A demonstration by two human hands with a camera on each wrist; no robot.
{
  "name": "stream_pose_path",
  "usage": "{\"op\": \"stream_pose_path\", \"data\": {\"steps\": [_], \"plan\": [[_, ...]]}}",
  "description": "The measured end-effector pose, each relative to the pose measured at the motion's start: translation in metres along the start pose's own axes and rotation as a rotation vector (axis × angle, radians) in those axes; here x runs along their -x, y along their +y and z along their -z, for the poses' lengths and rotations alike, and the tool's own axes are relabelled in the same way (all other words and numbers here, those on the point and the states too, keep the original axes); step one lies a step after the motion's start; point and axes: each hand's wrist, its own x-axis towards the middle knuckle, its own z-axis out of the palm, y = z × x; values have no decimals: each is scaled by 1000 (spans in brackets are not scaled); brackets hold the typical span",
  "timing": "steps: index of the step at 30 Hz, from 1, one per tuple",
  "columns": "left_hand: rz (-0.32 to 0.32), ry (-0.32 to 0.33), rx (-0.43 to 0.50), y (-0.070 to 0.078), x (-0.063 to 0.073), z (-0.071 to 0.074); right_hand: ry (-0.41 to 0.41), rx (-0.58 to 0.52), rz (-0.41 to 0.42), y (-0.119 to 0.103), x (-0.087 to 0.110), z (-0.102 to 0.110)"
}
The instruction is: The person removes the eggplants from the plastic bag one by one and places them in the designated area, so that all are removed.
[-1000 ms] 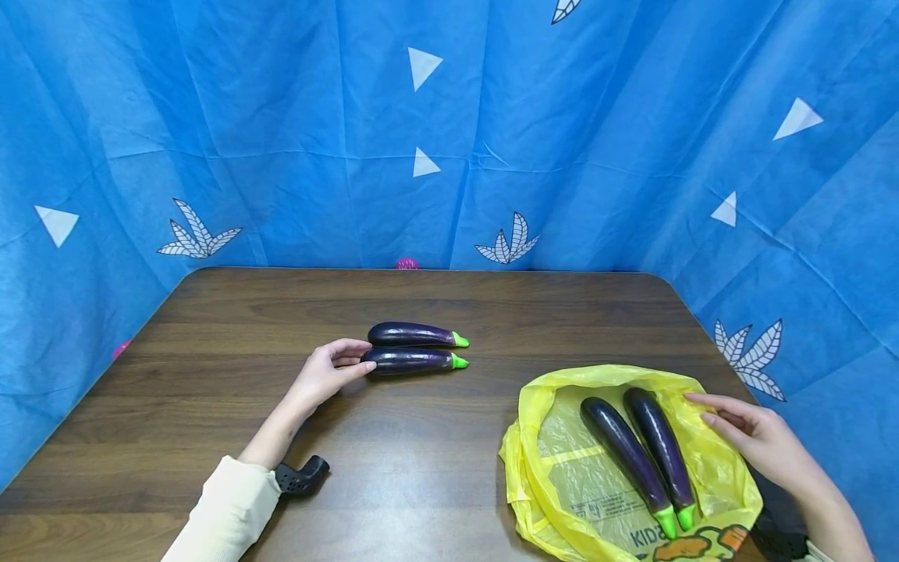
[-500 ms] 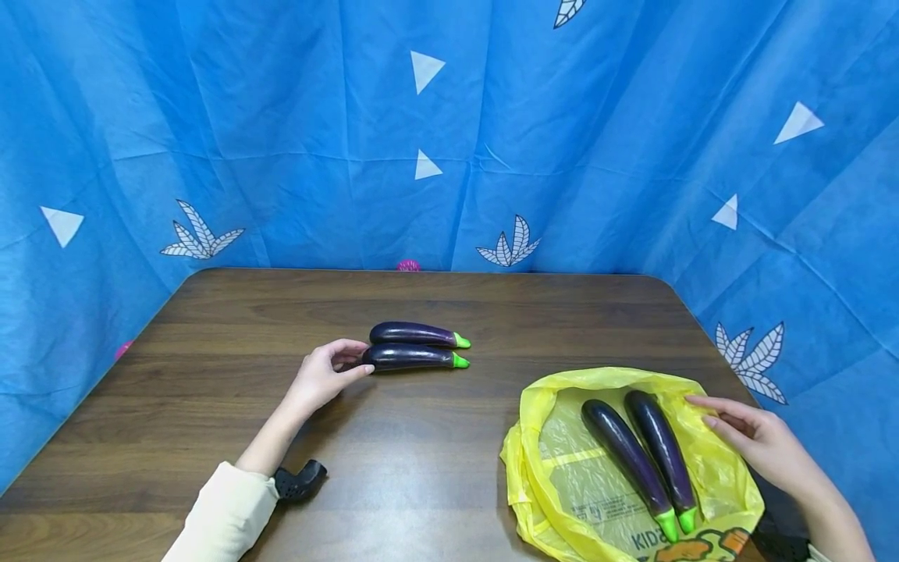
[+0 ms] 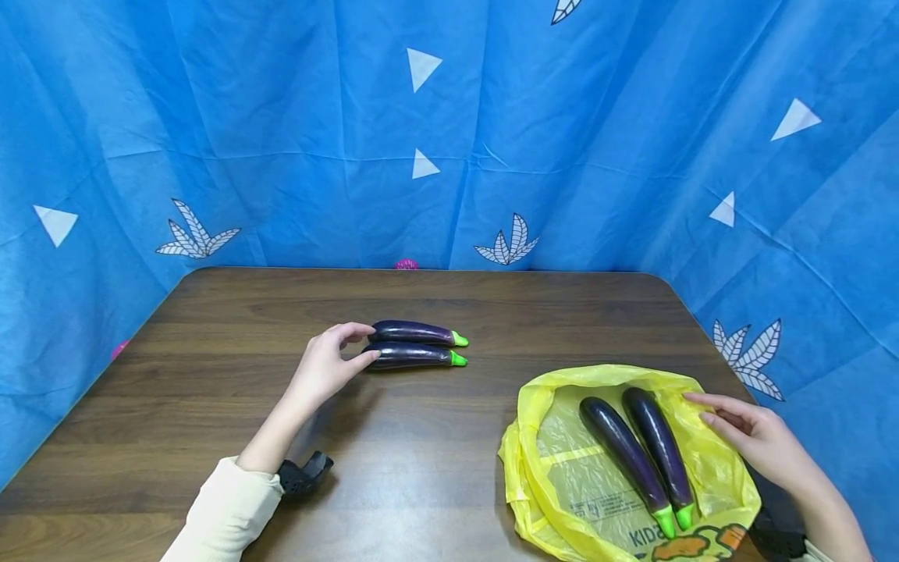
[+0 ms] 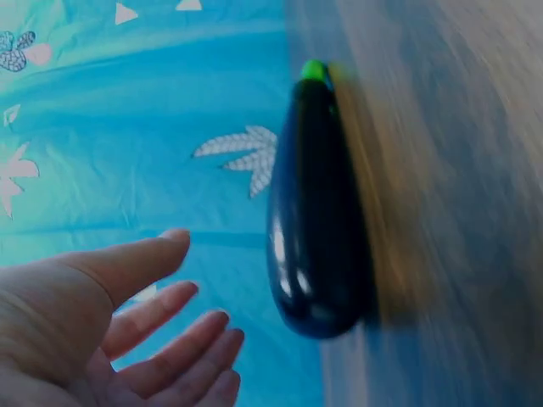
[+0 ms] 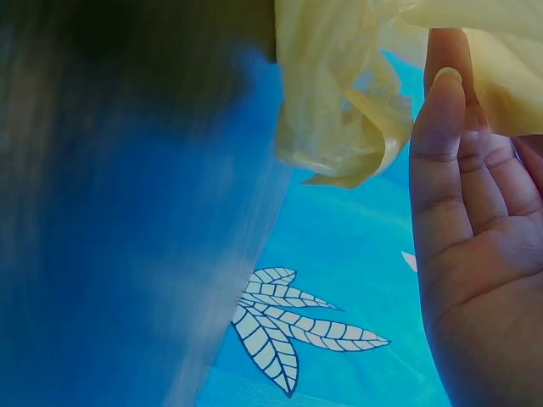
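Note:
Two dark purple eggplants with green stems lie side by side mid-table, a nearer eggplant (image 3: 414,356) and a farther eggplant (image 3: 414,332). My left hand (image 3: 321,365) is at their rounded ends, thumb and fingers spread apart; in the left wrist view a gap separates it from the eggplant (image 4: 318,220). At the right stands a yellow plastic bag (image 3: 528,476), its mouth wide, with a left eggplant (image 3: 621,449) and a right eggplant (image 3: 659,445) inside. My right hand (image 3: 765,445) pinches the bag's right rim between thumb and index finger, as the right wrist view shows.
The brown wooden table (image 3: 232,375) has a blue patterned curtain (image 3: 302,133) behind it and along its sides. A black wrist device (image 3: 305,474) sits at my left cuff, low over the tabletop.
My left hand has risen slightly, its thumb and fingers moving up off the near eggplant's end. The two tabletop eggplants now lie closer together. The right hand and bag stay put.

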Motion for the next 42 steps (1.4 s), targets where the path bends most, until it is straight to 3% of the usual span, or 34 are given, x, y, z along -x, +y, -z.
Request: {"op": "stream_pose_path", "data": {"steps": [9, 13, 20, 27, 33, 42], "plan": [[-99, -54, 268, 31, -7, -22, -3, -23, 15, 1, 0, -2], [-162, -125, 379, 53, -12, -39, 0, -17, 14, 1, 1, -2], [-269, -264, 377, 89, -21, -60, -2, -19, 33, 0, -1, -3], [-346, -332, 406, 116, -31, -77, -4, -13, 32, -2, -2, -2], [-426, -401, 426, 137, -35, -104, 3, -27, 38, -1, 1, -1], [-518, -595, 475, 168, -30, -144, -11, -30, 35, -2, -1, -2]]}}
